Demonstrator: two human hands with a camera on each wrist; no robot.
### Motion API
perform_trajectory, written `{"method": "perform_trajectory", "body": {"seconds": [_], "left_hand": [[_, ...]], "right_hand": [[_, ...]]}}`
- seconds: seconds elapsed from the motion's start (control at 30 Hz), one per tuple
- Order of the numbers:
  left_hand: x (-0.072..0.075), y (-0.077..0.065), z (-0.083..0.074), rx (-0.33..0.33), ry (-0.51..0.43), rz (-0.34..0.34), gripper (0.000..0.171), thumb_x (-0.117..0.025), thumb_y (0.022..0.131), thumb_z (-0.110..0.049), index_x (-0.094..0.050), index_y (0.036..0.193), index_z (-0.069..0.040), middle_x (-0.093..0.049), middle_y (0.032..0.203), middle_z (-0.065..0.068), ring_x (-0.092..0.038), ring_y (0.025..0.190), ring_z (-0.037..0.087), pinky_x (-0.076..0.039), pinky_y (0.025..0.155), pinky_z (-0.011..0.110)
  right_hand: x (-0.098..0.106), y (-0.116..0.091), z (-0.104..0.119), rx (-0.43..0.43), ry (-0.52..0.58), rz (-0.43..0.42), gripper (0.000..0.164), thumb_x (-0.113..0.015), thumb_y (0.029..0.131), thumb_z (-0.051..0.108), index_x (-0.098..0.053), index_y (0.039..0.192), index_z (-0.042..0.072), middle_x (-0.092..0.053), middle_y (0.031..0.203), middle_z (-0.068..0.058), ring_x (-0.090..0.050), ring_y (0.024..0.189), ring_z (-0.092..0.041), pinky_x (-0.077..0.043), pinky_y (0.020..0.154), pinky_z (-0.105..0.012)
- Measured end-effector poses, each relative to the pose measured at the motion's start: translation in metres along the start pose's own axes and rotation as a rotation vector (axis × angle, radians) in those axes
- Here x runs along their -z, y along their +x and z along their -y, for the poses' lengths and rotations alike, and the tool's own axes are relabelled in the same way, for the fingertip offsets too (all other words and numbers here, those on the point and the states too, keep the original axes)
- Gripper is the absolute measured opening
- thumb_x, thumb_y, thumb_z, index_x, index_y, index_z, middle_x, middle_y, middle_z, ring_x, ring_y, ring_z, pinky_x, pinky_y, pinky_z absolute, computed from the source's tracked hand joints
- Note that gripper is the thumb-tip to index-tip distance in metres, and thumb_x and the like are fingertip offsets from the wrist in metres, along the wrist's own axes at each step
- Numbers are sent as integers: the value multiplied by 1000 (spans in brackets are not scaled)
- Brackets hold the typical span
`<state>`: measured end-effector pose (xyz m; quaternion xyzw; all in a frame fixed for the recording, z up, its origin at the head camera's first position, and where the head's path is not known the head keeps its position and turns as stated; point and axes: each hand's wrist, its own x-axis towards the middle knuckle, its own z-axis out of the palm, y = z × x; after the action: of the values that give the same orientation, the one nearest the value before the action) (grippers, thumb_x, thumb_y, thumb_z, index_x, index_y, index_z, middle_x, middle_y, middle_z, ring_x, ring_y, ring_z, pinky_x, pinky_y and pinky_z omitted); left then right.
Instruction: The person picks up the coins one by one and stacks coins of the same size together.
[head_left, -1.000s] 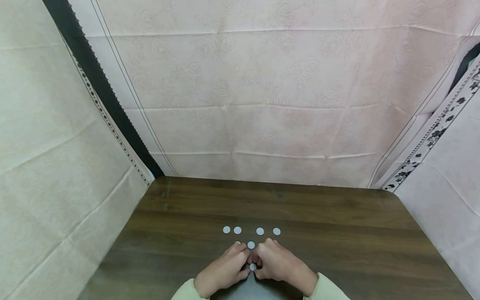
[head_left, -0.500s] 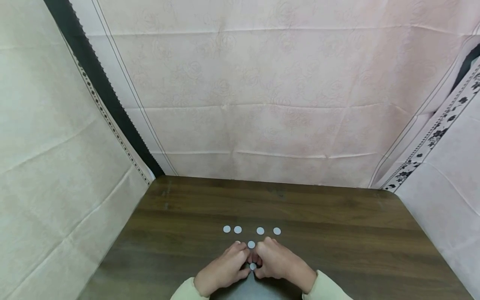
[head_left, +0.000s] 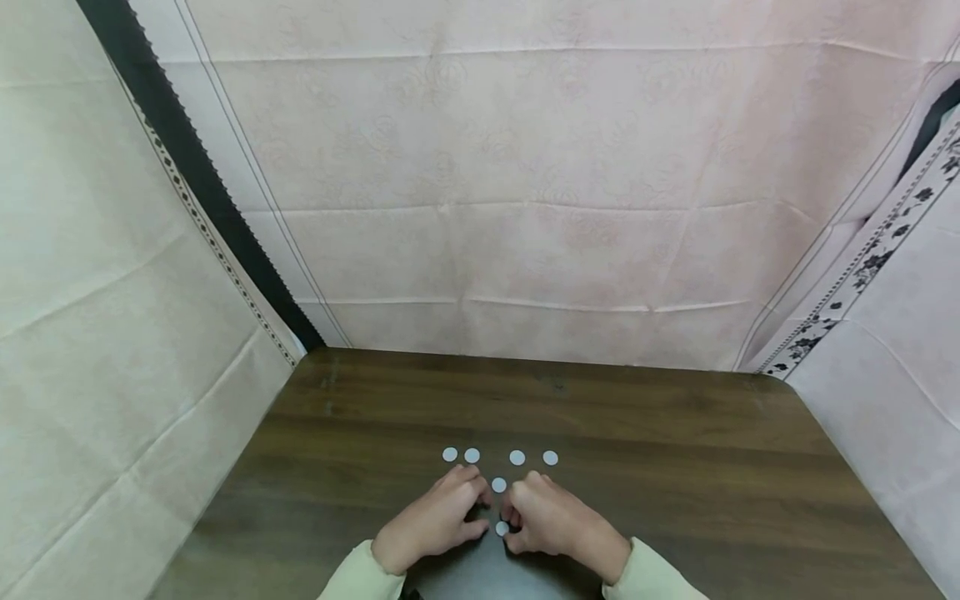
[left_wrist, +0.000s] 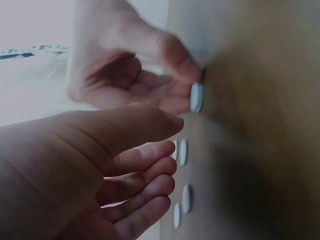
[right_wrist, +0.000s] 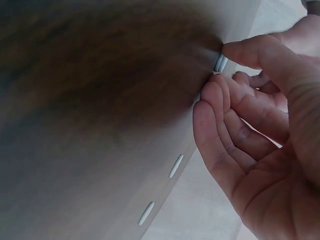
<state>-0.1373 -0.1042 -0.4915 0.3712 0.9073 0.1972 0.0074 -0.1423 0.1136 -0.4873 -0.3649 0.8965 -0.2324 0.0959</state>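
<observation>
In the head view, my right hand (head_left: 551,518) bends its thumb and index finger around the edges of a small white round disc (head_left: 502,528) low over the brown table. The right wrist view shows that disc (right_wrist: 221,62) between the thumb tip and index fingertip; a line along its edge hints at two layers, though I cannot tell. My left hand (head_left: 437,515) is to the left of it, apart, with thumb and fingers loosely bent and nothing between them. Just beyond the hands lies another white disc (head_left: 498,485).
Farther back, several white discs form a row, from the leftmost disc (head_left: 450,454) to the rightmost disc (head_left: 551,458). The wooden table (head_left: 645,425) meets a pale cloth (head_left: 525,250) behind it, and similar cloth hangs on both sides.
The left hand has drawn away from the held disc, leftward and slightly up in view. The right hand still holds the disc in nearly the same place. The view has shifted slightly.
</observation>
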Motion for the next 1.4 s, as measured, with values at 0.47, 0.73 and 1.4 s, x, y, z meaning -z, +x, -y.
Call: {"method": "perform_trajectory", "body": {"seconds": [0.47, 0.73, 1.4], "left_hand": [[15, 18, 19, 41, -30, 45, 17, -81, 92, -14, -70, 104, -7, -64, 102, 2, -51, 90, 10, -52, 81, 27], [13, 20, 27, 70, 3, 85, 18, -82, 91, -15, -71, 103, -7, -63, 100, 2, -48, 88, 11, -50, 78, 25], [14, 26, 30, -5, 203, 98, 14, -81, 94, -15, -69, 87, -11, -61, 86, -1, -53, 78, 13, -50, 72, 26]], "right_hand": [[-2, 0, -1, -2, 15, 5, 6, -84, 83, 13, -78, 82, 14, -68, 71, 12, -55, 61, 11, -47, 58, -9], [-2, 1, 1, 13, 8, 5, 8, -84, 84, 13, -77, 80, 15, -68, 69, 11, -53, 59, 12, -45, 57, -9], [0, -2, -1, 7, 7, -4, 5, -85, 83, 12, -80, 83, 13, -71, 71, 10, -55, 61, 13, -46, 57, -8]]}}
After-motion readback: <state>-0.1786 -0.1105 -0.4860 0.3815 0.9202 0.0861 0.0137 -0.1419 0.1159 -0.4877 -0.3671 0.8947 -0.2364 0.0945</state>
